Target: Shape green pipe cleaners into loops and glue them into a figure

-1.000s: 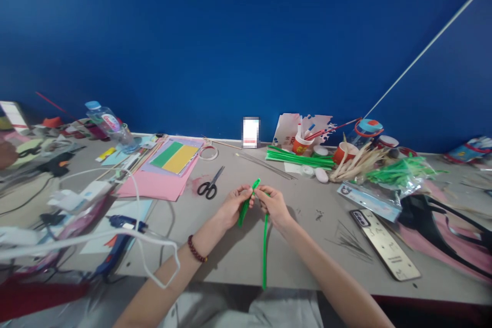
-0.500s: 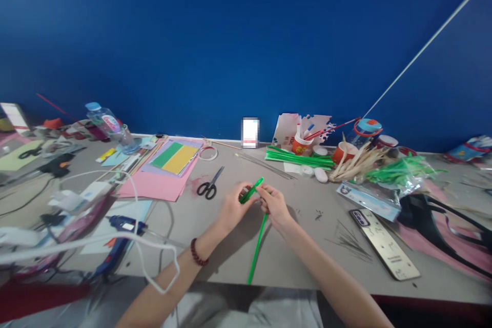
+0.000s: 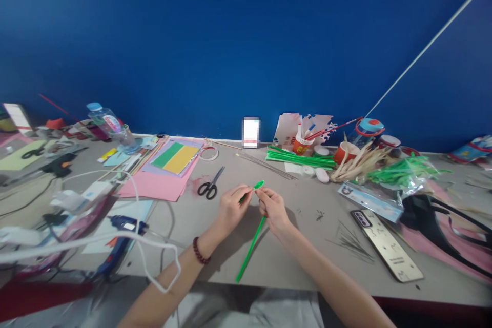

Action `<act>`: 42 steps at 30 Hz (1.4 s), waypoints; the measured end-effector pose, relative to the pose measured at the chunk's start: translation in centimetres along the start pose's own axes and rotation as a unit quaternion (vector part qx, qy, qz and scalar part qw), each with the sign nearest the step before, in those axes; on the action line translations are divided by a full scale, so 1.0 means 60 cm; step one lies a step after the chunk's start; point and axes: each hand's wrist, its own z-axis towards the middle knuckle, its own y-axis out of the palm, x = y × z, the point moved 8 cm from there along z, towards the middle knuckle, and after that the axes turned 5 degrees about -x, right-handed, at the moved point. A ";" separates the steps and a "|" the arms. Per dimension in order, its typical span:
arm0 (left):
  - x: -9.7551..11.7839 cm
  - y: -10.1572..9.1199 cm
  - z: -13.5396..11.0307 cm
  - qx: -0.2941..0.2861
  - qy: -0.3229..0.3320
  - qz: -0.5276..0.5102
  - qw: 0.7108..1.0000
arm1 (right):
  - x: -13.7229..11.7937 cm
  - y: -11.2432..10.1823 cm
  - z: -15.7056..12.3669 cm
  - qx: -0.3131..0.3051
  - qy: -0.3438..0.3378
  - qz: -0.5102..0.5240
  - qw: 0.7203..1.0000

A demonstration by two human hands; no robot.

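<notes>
Between my two hands, over the middle of the table, is a green pipe cleaner point(image 3: 251, 249). Its upper part is bent into a small loop that shows just above my fingertips. The long straight tail slants down from my right hand toward the table's front edge. My left hand point(image 3: 234, 206) is closed, pinching the pipe cleaner just below the loop. My right hand point(image 3: 273, 207) also pinches it, with its fingertips against those of my left. The fingers hide the part of the stem between them. Black-handled scissors point(image 3: 209, 186) lie left of my hands.
Green pipe cleaners point(image 3: 302, 158) lie in a bundle by a red cup of pens point(image 3: 303, 144). A phone point(image 3: 387, 246) and thin wires point(image 3: 351, 243) lie at right. Leftward are coloured sheets point(image 3: 169, 169), a blue glue gun point(image 3: 119, 246) and a white cable point(image 3: 134, 238).
My left hand has turned, its fingers now closed tighter around the pipe cleaner. The loop has tilted and sits slightly lower, and the tail's lower end has swung left.
</notes>
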 end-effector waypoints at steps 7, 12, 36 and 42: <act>-0.058 0.031 -0.006 0.038 -0.245 -0.307 0.919 | 0.001 -0.005 -0.009 0.042 -0.035 -0.024 0.998; -0.082 0.069 -0.017 0.013 -0.347 -0.501 0.793 | 0.003 -0.007 -0.006 0.036 -0.055 -0.031 0.997; -0.019 0.014 -0.008 0.006 -0.113 -0.150 0.982 | 0.000 -0.013 -0.010 0.056 -0.036 -0.016 0.998; -0.019 0.017 -0.009 0.000 -0.121 -0.156 0.980 | 0.005 -0.014 -0.009 0.050 -0.037 -0.023 0.998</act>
